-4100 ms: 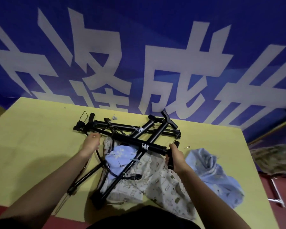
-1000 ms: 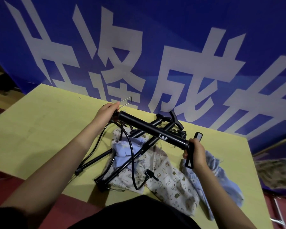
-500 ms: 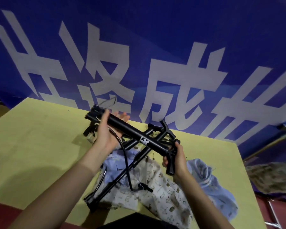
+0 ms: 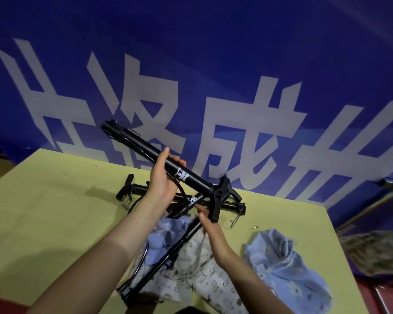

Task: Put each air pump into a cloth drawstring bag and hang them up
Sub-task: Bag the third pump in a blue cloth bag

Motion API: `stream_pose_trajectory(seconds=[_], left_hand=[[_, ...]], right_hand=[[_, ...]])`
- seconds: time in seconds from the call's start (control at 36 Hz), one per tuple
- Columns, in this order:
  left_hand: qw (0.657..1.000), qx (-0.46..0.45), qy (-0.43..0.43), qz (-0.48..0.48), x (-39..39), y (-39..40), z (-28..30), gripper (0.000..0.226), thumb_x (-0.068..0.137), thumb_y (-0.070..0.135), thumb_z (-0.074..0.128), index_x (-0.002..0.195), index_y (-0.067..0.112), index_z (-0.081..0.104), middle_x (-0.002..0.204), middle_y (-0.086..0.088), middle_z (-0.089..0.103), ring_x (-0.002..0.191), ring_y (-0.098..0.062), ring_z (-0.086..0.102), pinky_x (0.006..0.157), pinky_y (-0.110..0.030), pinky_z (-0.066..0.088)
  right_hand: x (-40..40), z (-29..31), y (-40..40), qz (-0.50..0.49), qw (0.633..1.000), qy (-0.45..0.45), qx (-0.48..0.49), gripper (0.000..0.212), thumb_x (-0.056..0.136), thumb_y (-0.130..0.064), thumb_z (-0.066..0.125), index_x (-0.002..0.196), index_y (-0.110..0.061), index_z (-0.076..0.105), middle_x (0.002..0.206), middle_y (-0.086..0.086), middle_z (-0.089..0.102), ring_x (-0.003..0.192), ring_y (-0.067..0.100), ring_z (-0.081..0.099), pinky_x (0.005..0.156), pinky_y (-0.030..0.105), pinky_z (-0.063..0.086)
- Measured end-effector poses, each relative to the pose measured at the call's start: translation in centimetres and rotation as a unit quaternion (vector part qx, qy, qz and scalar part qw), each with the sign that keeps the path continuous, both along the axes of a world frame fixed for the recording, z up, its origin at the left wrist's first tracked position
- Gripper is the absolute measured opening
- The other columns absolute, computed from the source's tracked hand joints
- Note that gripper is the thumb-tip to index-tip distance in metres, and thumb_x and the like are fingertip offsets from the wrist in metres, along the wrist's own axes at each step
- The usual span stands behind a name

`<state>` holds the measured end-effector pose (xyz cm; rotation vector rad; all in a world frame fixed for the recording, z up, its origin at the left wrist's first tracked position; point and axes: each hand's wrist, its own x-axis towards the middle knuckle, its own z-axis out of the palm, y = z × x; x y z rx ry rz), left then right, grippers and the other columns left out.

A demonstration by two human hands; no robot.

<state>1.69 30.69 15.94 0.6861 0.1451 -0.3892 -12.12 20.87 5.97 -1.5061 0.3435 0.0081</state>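
Observation:
I hold one black air pump [image 4: 134,143] tilted above the yellow table [image 4: 43,211], its base end up at the left. My left hand [image 4: 163,177] grips the middle of its barrel. Its T-handle [image 4: 220,196] points down to the right, and its hose loops below. My right hand [image 4: 211,232] is just under the handle with loose fingers, fingertips at its lower end. Other black pumps [image 4: 184,239] lie crossed on the table. A white patterned cloth bag [image 4: 204,277] and a blue bag [image 4: 166,236] lie under them. Another blue bag [image 4: 281,268] lies at the right.
A blue banner [image 4: 213,64] with large white characters stands right behind the table. A small metal needle [image 4: 255,227] lies near the right blue bag. Off the table's right edge are a metal frame [image 4: 372,207] and a mottled cloth [image 4: 377,252].
The pump rose and its base end swung higher to the left. My left hand slid from the base end to mid-barrel. My right hand let go of the handle.

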Motion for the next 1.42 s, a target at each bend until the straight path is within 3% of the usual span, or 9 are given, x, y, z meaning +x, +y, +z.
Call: stream_pose_trajectory(seconds=[0.08, 0.22, 0.33, 0.44, 0.56, 0.75, 0.92, 1.25, 1.42], left_hand=[[1.000, -0.001, -0.004, 0.007, -0.1, 0.3, -0.1, 0.021, 0.092, 0.030, 0.061, 0.078, 0.014, 0.055, 0.065, 0.000, 0.057, 0.063, -0.016, 0.060, 0.084, -0.034, 0.052], [1.000, -0.007, 0.002, 0.018, 0.1, 1.6, -0.4, 0.019, 0.091, 0.029, 0.062, 0.081, 0.014, 0.056, 0.068, -0.001, 0.056, 0.065, -0.016, 0.057, 0.084, -0.034, 0.052], [1.000, -0.023, 0.006, 0.014, 0.1, 2.7, -0.4, 0.020, 0.090, 0.030, 0.063, 0.082, 0.014, 0.055, 0.069, -0.001, 0.055, 0.065, -0.016, 0.057, 0.085, -0.035, 0.051], [0.999, -0.037, 0.016, 0.012, -0.4, 4.1, -0.4, 0.024, 0.092, 0.032, 0.061, 0.078, 0.014, 0.054, 0.066, -0.001, 0.055, 0.060, -0.016, 0.059, 0.081, -0.034, 0.052], [0.999, -0.035, 0.021, -0.004, -0.8, 5.6, -1.0, 0.025, 0.091, 0.034, 0.062, 0.079, 0.013, 0.054, 0.069, -0.002, 0.056, 0.063, -0.017, 0.059, 0.081, -0.035, 0.052], [1.000, -0.024, 0.016, 0.013, -0.5, 8.1, -1.4, 0.022, 0.094, 0.031, 0.058, 0.079, 0.014, 0.055, 0.069, -0.002, 0.057, 0.064, -0.016, 0.059, 0.081, -0.032, 0.051], [1.000, 0.011, 0.002, 0.009, 0.5, 10.0, -2.1, 0.021, 0.092, 0.034, 0.060, 0.084, 0.016, 0.054, 0.074, -0.002, 0.057, 0.070, -0.018, 0.060, 0.088, -0.036, 0.050], [0.985, 0.155, -0.075, -0.027, 2.2, 12.8, -3.4, 0.021, 0.090, 0.030, 0.062, 0.091, 0.013, 0.050, 0.067, -0.003, 0.053, 0.061, -0.017, 0.053, 0.058, -0.028, 0.053], [0.995, 0.076, -0.025, -0.067, 2.3, 11.4, -2.9, 0.027, 0.088, 0.040, 0.061, 0.084, 0.014, 0.053, 0.064, 0.000, 0.051, 0.057, -0.016, 0.050, 0.066, -0.031, 0.048]], right_hand=[[0.1, 0.4, 0.0, 0.038, 0.998, -0.018, -0.051, 0.052, 0.089, -0.063, 0.051, 0.128, -0.029, 0.055, 0.129, -0.014, 0.056, 0.119, -0.008, 0.049, 0.094, 0.009, 0.035], [0.4, 0.1, 1.8, 0.096, 0.984, -0.006, -0.148, 0.032, 0.083, -0.056, 0.053, 0.088, -0.025, 0.059, 0.088, -0.007, 0.059, 0.085, 0.009, 0.057, 0.081, 0.024, 0.042], [0.6, -0.8, 2.8, -0.022, 0.981, -0.029, -0.188, 0.027, 0.089, -0.031, 0.064, 0.078, -0.013, 0.046, 0.071, 0.001, 0.047, 0.060, 0.008, 0.045, 0.062, 0.026, 0.037], [1.5, -1.5, 3.6, -0.159, 0.966, -0.031, -0.204, 0.034, 0.082, -0.040, 0.072, 0.087, -0.012, 0.054, 0.084, 0.014, 0.056, 0.071, 0.016, 0.056, 0.062, 0.019, 0.043], [2.0, -1.3, 4.9, -0.085, 0.986, -0.035, -0.142, 0.028, 0.095, -0.034, 0.055, 0.093, -0.007, 0.063, 0.081, 0.013, 0.062, 0.071, 0.010, 0.058, 0.071, 0.020, 0.045], [1.7, -1.7, 6.1, 0.064, 0.984, 0.035, -0.163, 0.041, 0.091, -0.063, 0.040, 0.094, -0.027, 0.059, 0.093, 0.008, 0.067, 0.094, 0.016, 0.064, 0.092, 0.033, 0.048], [1.3, 0.5, 7.5, 0.042, 0.995, 0.018, -0.092, 0.039, 0.103, -0.030, 0.039, 0.080, -0.011, 0.064, 0.055, -0.005, 0.046, 0.052, 0.009, 0.046, 0.058, 0.021, 0.039], [-0.1, 2.3, 3.8, -0.016, 0.994, -0.033, -0.105, 0.037, 0.096, -0.026, 0.057, 0.060, -0.016, 0.057, 0.054, 0.004, 0.032, 0.046, 0.011, 0.029, 0.046, 0.018, 0.027], [0.1, 2.3, 4.2, 0.013, 0.997, 0.012, -0.073, 0.044, 0.097, -0.033, 0.054, 0.055, -0.023, 0.053, 0.053, 0.001, 0.030, 0.046, 0.014, 0.023, 0.046, 0.024, 0.022]])
